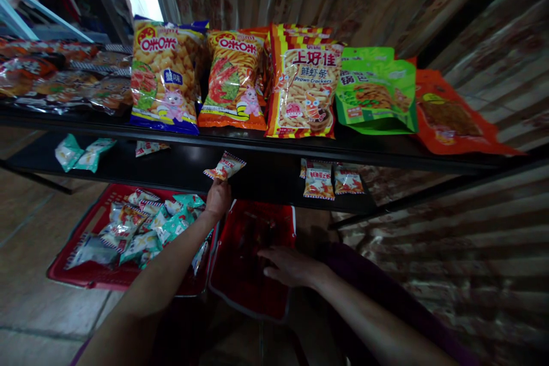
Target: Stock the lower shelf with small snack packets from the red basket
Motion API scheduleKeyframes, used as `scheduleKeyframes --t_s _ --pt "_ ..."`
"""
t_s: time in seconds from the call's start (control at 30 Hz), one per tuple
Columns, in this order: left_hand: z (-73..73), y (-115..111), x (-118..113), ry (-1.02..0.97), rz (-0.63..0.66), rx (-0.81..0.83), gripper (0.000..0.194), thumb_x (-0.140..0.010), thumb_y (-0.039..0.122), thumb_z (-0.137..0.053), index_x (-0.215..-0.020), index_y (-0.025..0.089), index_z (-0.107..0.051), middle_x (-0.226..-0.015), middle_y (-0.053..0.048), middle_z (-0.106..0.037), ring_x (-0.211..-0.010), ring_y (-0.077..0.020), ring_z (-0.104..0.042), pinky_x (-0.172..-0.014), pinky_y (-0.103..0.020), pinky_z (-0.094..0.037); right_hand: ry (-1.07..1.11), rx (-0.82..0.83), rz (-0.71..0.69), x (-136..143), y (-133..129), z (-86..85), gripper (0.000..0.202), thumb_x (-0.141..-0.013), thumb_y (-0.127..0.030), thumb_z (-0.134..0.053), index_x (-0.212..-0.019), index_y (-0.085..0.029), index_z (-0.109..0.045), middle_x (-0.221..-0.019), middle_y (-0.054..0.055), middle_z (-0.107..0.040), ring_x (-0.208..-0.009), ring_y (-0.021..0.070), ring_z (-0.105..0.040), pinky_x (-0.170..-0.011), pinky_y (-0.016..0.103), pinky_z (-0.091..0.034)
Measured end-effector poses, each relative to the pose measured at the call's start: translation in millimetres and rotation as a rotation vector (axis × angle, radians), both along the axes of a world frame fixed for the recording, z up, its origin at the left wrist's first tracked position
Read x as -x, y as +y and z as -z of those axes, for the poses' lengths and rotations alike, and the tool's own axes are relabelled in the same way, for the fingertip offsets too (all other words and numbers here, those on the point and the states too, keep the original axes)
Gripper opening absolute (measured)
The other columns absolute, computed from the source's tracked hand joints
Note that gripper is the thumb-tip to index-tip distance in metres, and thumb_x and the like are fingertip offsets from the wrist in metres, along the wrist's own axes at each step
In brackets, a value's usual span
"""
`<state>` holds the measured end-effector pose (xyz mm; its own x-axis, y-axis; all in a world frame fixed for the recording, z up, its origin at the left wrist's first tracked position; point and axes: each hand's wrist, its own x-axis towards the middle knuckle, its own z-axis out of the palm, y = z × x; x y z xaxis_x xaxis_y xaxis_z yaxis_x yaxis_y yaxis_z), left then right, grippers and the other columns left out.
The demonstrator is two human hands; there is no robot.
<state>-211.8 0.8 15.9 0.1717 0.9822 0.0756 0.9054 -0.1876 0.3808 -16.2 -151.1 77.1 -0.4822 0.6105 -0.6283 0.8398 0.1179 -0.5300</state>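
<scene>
My left hand (218,199) is closed on the lower end of a small snack packet (225,166), white and orange with a striped edge, at the front of the lower black shelf (266,183). Over the right-hand red basket (251,291) hangs my right hand (285,265), its fingers stretched and apart, with nothing seen in it. That basket's inside is dark. Beneath my left forearm, the left red basket (71,260) holds many small packets, some teal (175,226), some white and orange (126,220).
Large snack bags, among them prawn crackers (304,91), a green bag (373,94) and an orange bag (450,111), line the upper shelf. Two teal packets (86,153) and several small packets (318,180) lie on the lower shelf. A patterned curtain (472,234) hangs at right.
</scene>
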Motion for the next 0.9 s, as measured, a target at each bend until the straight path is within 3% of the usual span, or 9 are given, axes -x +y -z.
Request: scheduleKeyframes --t_s 0.17,0.3,0.4,0.5,0.6,0.7,0.8,0.9 --pt "1.4 9 -7 -0.051 -0.043 0.014 0.027 -0.086 0.018 -0.041 -0.096 0.005 -0.063 -0.104 -0.020 -0.057 -0.092 -0.0223 -0.059 -0.086 -0.033 -0.046 -0.012 0.022 0.012 0 1 -2.1 0.057 -0.083 -0.033 -0.043 -0.136 -0.013 -0.043 -0.136 0.018 -0.047 -0.128 0.0311 -0.043 -0.105 0.044 -0.033" --pt "3.8 23 -16 -0.088 -0.079 0.010 0.029 -0.085 0.021 -0.046 -0.103 0.007 -0.062 -0.105 -0.018 -0.057 -0.098 -0.0226 -0.057 -0.089 -0.033 -0.046 0.009 0.011 0.016 -1 2 -1.0 0.055 -0.082 -0.033 -0.043 -0.134 -0.014 -0.046 -0.133 0.018 -0.051 -0.124 0.0310 -0.047 -0.102 0.043 -0.036" --pt "1.3 32 -22 -0.169 -0.049 -0.066 0.034 -0.083 0.020 -0.047 -0.114 0.010 -0.059 -0.115 -0.015 -0.055 -0.107 -0.0212 -0.054 -0.094 -0.030 -0.044 0.005 0.010 0.033 -4 3 0.7 0.054 -0.082 -0.032 -0.044 -0.133 -0.016 -0.047 -0.132 0.016 -0.052 -0.122 0.0306 -0.049 -0.101 0.043 -0.038" --pt "-3.4 34 -17 -0.233 -0.053 -0.129 0.032 -0.081 0.017 -0.047 -0.108 0.013 -0.064 -0.119 -0.013 -0.054 -0.108 -0.0202 -0.055 -0.097 -0.030 -0.043 0.009 0.017 0.030 -5 3 2.5 0.054 -0.082 -0.032 -0.044 -0.134 -0.016 -0.046 -0.133 0.015 -0.052 -0.124 0.0292 -0.048 -0.103 0.042 -0.036" --pt "-6.5 31 8 -0.171 -0.138 -0.072 0.031 -0.082 0.017 -0.044 -0.103 0.012 -0.067 -0.116 -0.013 -0.056 -0.107 -0.0202 -0.056 -0.097 -0.029 -0.043 0.027 0.006 0.008 -6 2 3.5 0.055 -0.083 -0.033 -0.043 -0.135 -0.014 -0.045 -0.134 0.016 -0.051 -0.125 0.0286 -0.046 -0.104 0.041 -0.035" --pt "-5.7 20 47 -0.006 -0.251 0.011 0.036 -0.084 0.020 -0.040 -0.108 0.010 -0.065 -0.122 -0.015 -0.052 -0.115 -0.0212 -0.051 -0.102 -0.028 -0.038 0.033 -0.011 -0.007 -6 0 2.5 0.055 -0.084 -0.033 -0.042 -0.136 -0.013 -0.043 -0.135 0.016 -0.050 -0.126 0.0281 -0.045 -0.105 0.041 -0.034" --pt "-2.3 -3 93 0.157 -0.259 0.135 0.039 -0.087 0.028 -0.039 -0.111 0.011 -0.064 -0.125 -0.014 -0.052 -0.122 -0.0220 -0.045 -0.105 -0.028 -0.034 0.023 -0.016 -0.016 -5 -1 0.2 0.055 -0.085 -0.033 -0.041 -0.137 -0.012 -0.042 -0.136 0.016 -0.048 -0.126 0.0280 -0.045 -0.106 0.041 -0.033" --pt "1.8 -32 130 0.214 -0.263 0.245 0.040 -0.086 0.033 -0.042 -0.114 0.010 -0.062 -0.119 -0.016 -0.057 -0.117 -0.0243 -0.051 -0.099 -0.031 -0.039 0.024 -0.018 -0.019 -4 -1 -1.3 0.054 -0.085 -0.033 -0.042 -0.136 -0.014 -0.043 -0.136 0.016 -0.048 -0.127 0.0284 -0.045 -0.105 0.041 -0.034"
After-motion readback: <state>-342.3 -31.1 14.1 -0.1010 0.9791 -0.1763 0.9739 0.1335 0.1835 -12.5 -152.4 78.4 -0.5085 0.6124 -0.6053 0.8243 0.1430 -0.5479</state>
